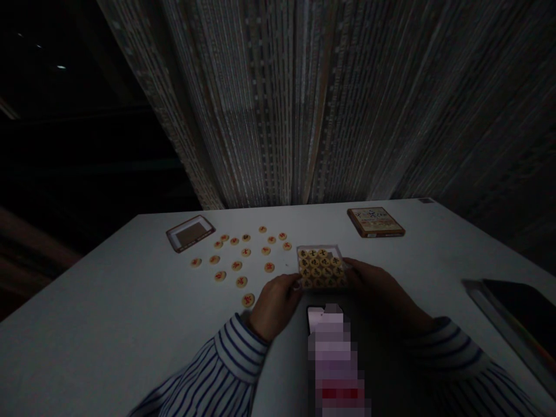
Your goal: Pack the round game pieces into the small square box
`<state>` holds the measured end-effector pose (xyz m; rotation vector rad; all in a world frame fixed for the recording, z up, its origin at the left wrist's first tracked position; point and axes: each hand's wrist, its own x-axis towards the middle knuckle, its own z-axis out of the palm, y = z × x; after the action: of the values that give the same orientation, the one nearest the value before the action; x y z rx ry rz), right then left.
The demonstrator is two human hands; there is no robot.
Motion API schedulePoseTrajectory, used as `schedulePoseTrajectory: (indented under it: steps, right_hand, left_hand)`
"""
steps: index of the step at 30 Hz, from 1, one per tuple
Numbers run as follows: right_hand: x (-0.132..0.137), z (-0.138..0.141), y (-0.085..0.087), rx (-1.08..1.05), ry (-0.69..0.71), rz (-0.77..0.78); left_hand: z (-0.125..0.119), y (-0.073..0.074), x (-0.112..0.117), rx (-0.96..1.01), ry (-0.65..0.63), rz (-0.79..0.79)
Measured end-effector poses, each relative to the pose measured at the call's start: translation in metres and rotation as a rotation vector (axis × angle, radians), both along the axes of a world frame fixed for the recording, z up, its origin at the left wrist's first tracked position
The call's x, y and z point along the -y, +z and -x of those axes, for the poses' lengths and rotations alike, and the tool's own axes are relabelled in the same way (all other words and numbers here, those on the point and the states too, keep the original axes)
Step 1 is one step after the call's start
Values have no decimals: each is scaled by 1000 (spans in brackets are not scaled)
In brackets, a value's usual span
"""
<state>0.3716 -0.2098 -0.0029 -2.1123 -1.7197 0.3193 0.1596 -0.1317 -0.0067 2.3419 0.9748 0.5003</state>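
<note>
We hold a clear, rectangular plastic tray [334,251] between our two hands, low over the middle of the white desk [152,289]. Our left hand [277,301] has its fingers pinched on the near left corner; our right hand [376,286] has its fingers narrowed on the right side, though shadow hides how far they wrap. Gripping opposite sides probably keeps the tray steady and leaves the middle visible. Inside, round, pale wooden-looking discs with black characters [326,271] lie in rows, apparently so they fit snugly; the far row has a gap at its right end. Round, pale discs marked mostly in red [237,266] lie spread flat to the left, apart from each other, perhaps for easy reading. Beyond them sits a shallow, brown-rimmed open box part [191,234]; a flat brown printed box [377,222] rests at far right, seemingly set aside to free space.
</note>
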Motion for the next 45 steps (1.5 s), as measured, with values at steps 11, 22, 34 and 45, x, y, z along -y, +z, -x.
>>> schedulePoseTrajectory:
  steps: [11,22,34,45]
  right_hand:
    - [0,3,11,12,-147,22]
    - [1,1,11,-2,-96,-116]
    - [3,1,12,-24,-73,-101]
    - [-1,-4,7,-130,-103,-289]
  left_hand:
    - [5,-2,-5,67,56,-31]
    - [5,0,-4,71,43,-63]
    - [6,1,-5,60,4,-101]
    - [10,1,-9,172,57,-157]
